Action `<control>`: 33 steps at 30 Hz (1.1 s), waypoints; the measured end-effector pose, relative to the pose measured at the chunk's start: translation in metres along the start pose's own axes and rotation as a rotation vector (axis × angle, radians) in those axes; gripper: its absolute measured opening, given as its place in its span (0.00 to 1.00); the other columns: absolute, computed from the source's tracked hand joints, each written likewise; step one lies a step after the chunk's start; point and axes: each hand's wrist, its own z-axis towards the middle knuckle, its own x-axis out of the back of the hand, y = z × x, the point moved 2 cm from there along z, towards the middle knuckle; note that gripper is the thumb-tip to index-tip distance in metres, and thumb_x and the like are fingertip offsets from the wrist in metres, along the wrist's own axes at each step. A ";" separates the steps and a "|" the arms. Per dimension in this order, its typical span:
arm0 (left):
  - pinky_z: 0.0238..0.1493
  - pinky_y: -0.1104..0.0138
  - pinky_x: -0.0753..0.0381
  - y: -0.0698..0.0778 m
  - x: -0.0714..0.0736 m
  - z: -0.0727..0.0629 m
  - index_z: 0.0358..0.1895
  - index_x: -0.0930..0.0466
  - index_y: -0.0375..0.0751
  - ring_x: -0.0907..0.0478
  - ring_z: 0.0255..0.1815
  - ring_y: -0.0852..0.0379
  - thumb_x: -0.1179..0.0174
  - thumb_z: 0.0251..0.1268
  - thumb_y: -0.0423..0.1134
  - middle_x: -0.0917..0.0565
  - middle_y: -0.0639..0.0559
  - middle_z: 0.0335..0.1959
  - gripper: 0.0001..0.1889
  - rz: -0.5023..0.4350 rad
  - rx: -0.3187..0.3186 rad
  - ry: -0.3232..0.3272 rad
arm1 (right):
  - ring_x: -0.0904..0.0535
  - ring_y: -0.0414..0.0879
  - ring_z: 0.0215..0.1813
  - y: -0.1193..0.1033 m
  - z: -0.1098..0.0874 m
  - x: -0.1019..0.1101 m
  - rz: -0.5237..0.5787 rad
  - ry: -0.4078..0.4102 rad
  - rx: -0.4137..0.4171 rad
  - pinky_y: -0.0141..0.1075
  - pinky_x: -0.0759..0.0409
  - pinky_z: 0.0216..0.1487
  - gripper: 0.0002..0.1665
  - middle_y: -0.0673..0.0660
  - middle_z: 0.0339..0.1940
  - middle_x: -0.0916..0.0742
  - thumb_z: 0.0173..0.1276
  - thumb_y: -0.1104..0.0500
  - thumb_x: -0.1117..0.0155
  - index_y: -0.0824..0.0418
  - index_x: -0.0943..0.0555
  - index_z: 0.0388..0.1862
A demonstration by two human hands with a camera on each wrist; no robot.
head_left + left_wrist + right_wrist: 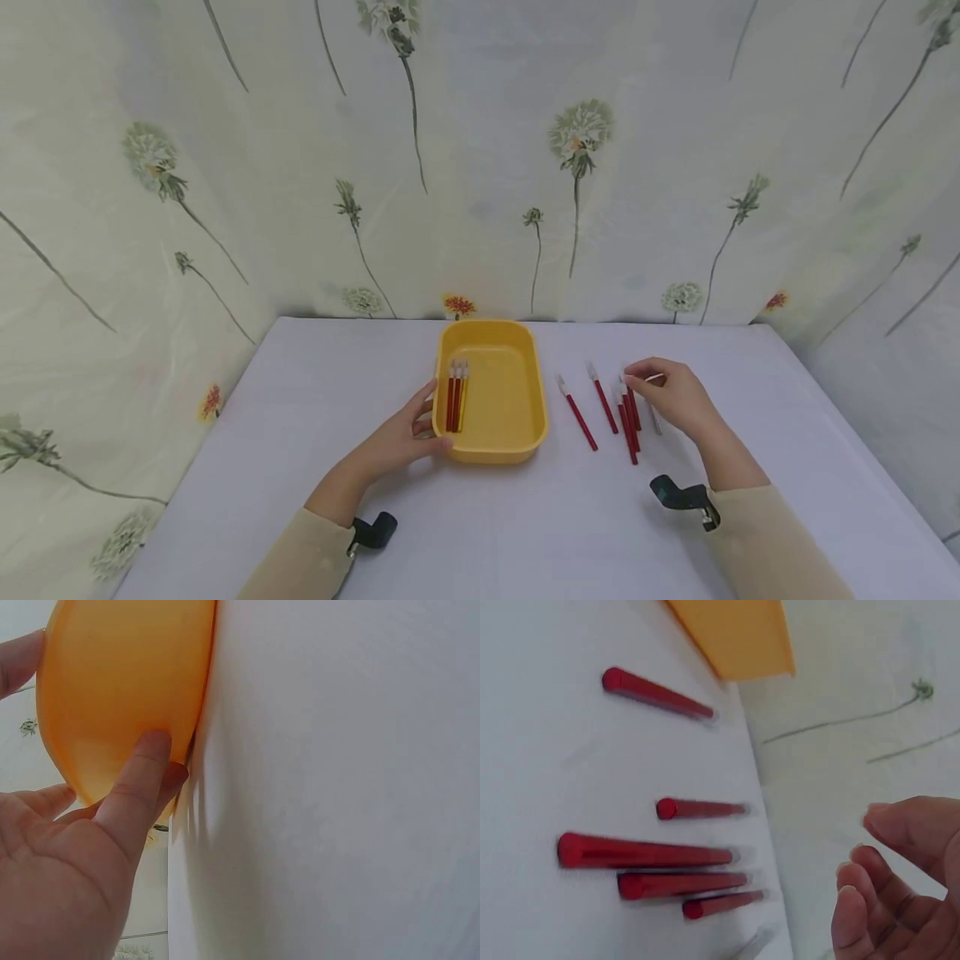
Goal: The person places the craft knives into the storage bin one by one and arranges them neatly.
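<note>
My left hand (pixel 401 429) holds a yellow plastic tray (pixel 491 457) at its near left corner, the thumb at the near rim and the fingers against the outer side wall. In the left wrist view, fingertips (pixel 155 746) touch that wall. Inside the tray, along its left side, lie two red pen-like sticks (pixel 453 404) with clear caps and a yellow one (pixel 462 404). Over a loose group of red capped sticks (pixel 626 425) hovers my right hand (pixel 671 396). Its thumb and fingers are bent and apart, nothing between them in the right wrist view.
Two more red sticks, one slanted (pixel 581 421) and one nearer the group (pixel 605 404), lie right of the tray. A silvery stick (pixel 655 419) is below the right hand. The white tabletop (pixel 495 533) ends at a dandelion-patterned cloth backdrop (pixel 480 233).
</note>
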 end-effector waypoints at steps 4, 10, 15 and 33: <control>0.69 0.50 0.31 0.001 0.000 0.000 0.82 0.57 0.60 0.33 0.72 0.46 0.27 0.58 0.52 0.39 0.47 0.77 0.55 0.002 0.008 0.002 | 0.21 0.56 0.49 0.019 0.004 0.000 0.017 0.016 -0.017 0.38 0.20 0.41 0.18 0.64 0.50 0.15 0.75 0.55 0.38 0.65 0.18 0.56; 0.69 0.50 0.31 0.002 0.000 -0.001 0.82 0.57 0.60 0.33 0.73 0.46 0.28 0.59 0.53 0.39 0.47 0.77 0.54 -0.001 0.013 0.000 | 0.21 0.57 0.49 0.042 0.009 -0.003 0.005 0.024 -0.035 0.38 0.21 0.41 0.17 0.65 0.50 0.15 0.74 0.56 0.37 0.66 0.17 0.54; 0.69 0.49 0.32 0.002 0.000 -0.001 0.82 0.57 0.62 0.33 0.73 0.46 0.27 0.58 0.53 0.39 0.47 0.77 0.55 0.001 0.025 0.004 | 0.21 0.57 0.49 0.056 0.012 -0.004 -0.004 0.021 -0.037 0.38 0.21 0.39 0.17 0.64 0.47 0.14 0.72 0.56 0.35 0.66 0.17 0.53; 0.70 0.49 0.32 0.002 0.000 0.000 0.82 0.57 0.62 0.34 0.73 0.46 0.27 0.58 0.52 0.39 0.46 0.77 0.55 -0.009 0.018 0.003 | 0.21 0.58 0.47 0.062 0.014 -0.010 -0.041 -0.048 -0.110 0.47 0.22 0.46 0.18 0.67 0.47 0.15 0.71 0.58 0.35 0.68 0.19 0.55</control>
